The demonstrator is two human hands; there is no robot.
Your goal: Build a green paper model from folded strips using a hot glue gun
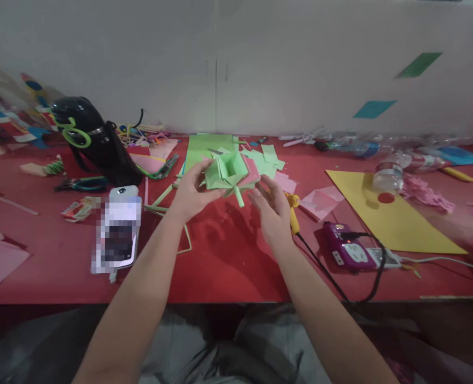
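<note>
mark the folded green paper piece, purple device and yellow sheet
Folded green paper piece point(236, 181): head view, near side below the opening
Purple device point(342, 247): head view, purple casing
Yellow sheet point(396, 220): head view, bare middle

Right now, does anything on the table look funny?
Yes! At left, a black bottle-shaped thing wears a green ring, like glasses. At right, a clear bottle lies on its side instead of standing up.

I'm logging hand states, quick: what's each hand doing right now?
Left hand: closed, holding the green folded-paper model.
Right hand: open, loosely curled beside it; contact cannot be told.
</note>
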